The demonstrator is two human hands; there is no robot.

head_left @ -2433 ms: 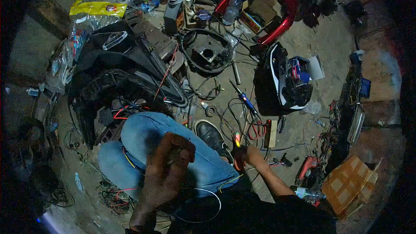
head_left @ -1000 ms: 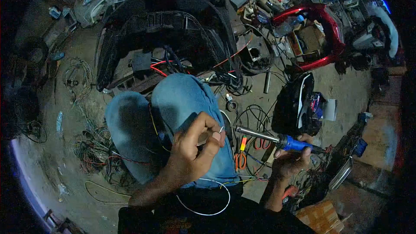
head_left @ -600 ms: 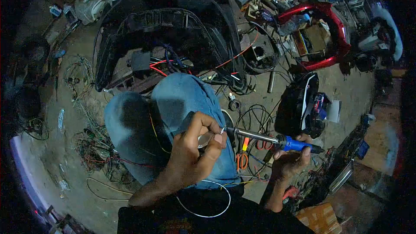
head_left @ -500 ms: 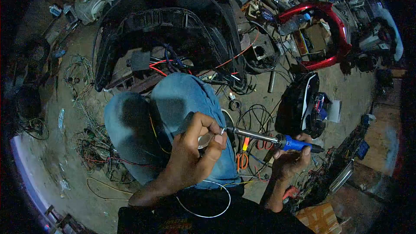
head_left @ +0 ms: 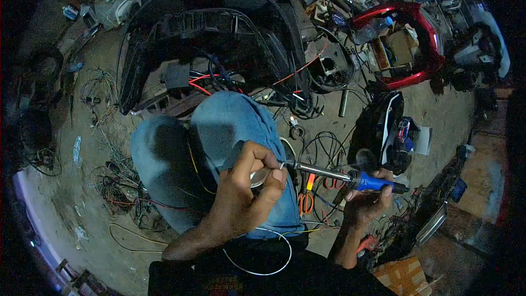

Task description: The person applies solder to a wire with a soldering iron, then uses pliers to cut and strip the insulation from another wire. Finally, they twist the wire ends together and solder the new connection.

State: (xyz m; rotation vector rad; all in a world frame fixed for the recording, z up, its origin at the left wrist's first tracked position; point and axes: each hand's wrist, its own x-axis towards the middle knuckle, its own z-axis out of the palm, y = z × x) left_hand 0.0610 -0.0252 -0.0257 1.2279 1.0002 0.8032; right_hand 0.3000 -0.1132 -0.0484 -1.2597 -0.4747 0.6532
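Observation:
My left hand (head_left: 244,192) is above my knee in blue jeans, its thumb and forefinger pinched on the small pale end of a white wire (head_left: 282,165). A round, silvery, shallow piece (head_left: 259,177) shows in the curl of those fingers, partly hidden. From the right, my right hand (head_left: 366,203) grips a soldering iron (head_left: 370,181) by its blue handle. The iron's metal shaft points left, and its tip end is right beside the pinched wire end. A loop of white wire (head_left: 290,252) hangs over my lap below.
Ahead lies a large black plastic body panel (head_left: 213,0) with red and dark wires. Orange-handled scissors (head_left: 306,204) and tangled black cables (head_left: 323,145) lie beside my leg. A red curved fairing (head_left: 435,44) is at the upper right, and a wire bundle (head_left: 123,192) at the left.

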